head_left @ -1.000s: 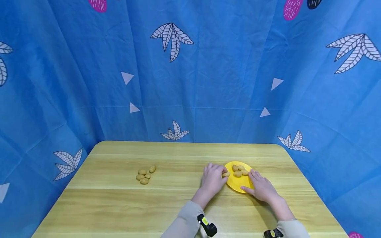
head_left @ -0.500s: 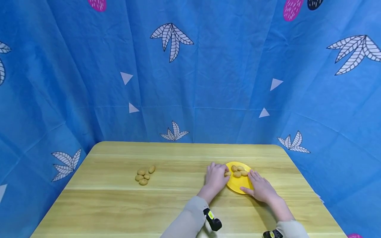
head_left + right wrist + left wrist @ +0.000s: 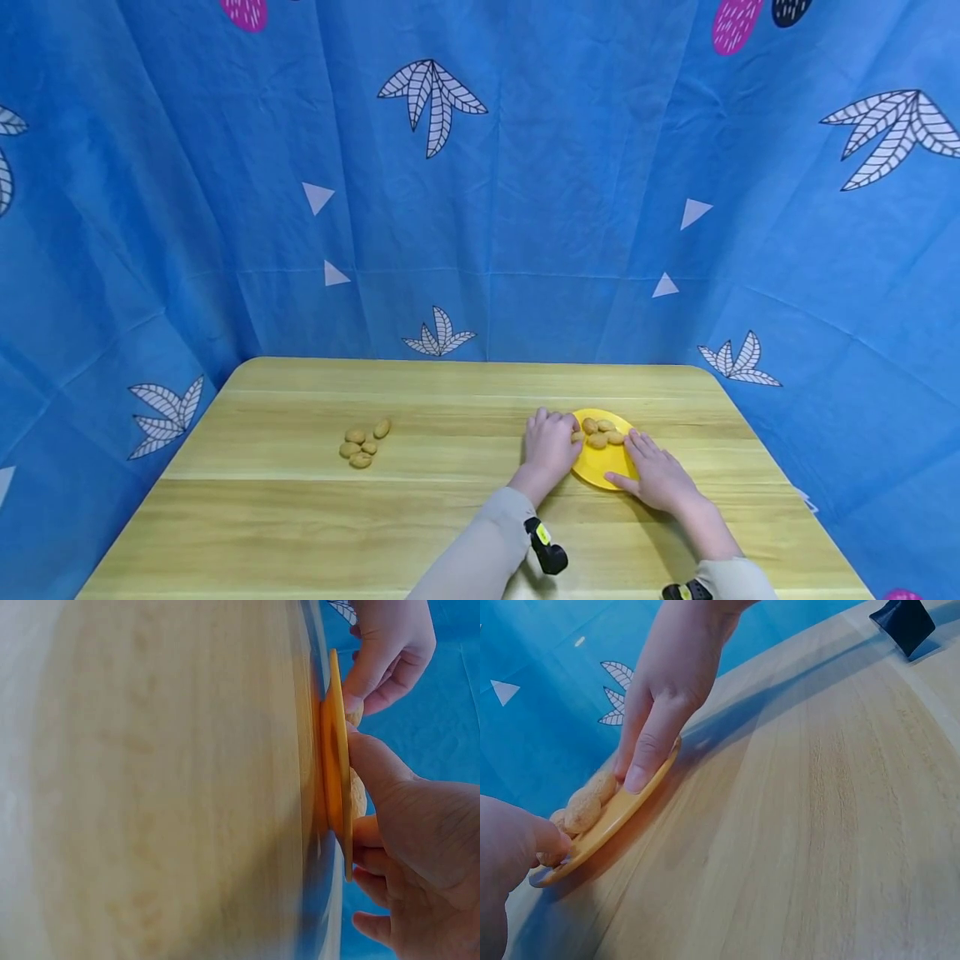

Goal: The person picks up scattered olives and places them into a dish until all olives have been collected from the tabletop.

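A small yellow plate [image 3: 597,472] sits on the wooden table with several tan peanuts in their shells [image 3: 597,440] on it. At its left rim, my left hand [image 3: 550,447] pinches one peanut [image 3: 577,437] between thumb and fingers, just over the plate. That pinch also shows at the left edge of the left wrist view, where the hand [image 3: 510,855] is cut off. My right hand [image 3: 662,475] rests on the plate's right side, fingers fairly straight, thumb and fingertips touching it. In the right wrist view, the plate [image 3: 341,772] appears edge-on, partly hiding the peanuts.
Further left on the table [image 3: 285,525] lies a loose group of several peanuts [image 3: 360,447]. A blue patterned curtain [image 3: 487,208] hangs behind and beside the table. Each sleeve carries a black wrist device [image 3: 546,546].
My left hand has shifted slightly right, bringing the pinched peanut further over the plate. The right hand stays on the plate's right side.
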Motion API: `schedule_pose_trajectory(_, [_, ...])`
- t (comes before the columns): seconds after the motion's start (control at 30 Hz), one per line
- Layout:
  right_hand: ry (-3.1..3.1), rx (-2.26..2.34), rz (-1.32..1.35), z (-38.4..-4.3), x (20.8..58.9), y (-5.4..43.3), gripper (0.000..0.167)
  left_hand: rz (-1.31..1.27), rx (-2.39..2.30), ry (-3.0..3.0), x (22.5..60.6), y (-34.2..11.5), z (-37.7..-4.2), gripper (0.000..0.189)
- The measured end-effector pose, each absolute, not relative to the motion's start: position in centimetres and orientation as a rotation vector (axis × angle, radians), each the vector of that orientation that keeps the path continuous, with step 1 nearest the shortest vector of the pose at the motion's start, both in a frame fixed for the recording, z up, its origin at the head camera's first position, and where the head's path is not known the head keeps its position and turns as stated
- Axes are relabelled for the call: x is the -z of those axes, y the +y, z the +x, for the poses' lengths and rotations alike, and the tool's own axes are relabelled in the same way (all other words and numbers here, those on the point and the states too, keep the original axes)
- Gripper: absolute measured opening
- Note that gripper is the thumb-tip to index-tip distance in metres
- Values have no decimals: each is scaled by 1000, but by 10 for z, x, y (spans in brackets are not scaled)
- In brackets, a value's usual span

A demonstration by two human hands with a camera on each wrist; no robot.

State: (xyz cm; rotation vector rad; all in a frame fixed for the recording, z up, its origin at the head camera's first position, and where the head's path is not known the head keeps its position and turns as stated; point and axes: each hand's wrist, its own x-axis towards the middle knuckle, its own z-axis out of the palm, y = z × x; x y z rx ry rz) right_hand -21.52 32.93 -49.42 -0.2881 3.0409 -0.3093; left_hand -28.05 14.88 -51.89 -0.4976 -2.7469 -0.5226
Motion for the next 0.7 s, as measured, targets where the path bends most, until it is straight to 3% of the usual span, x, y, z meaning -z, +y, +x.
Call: schedule_pose_trajectory(0.7, [3023, 324, -280, -214, 495, 330, 87, -461, 581, -2700, 517, 150, -275, 23])
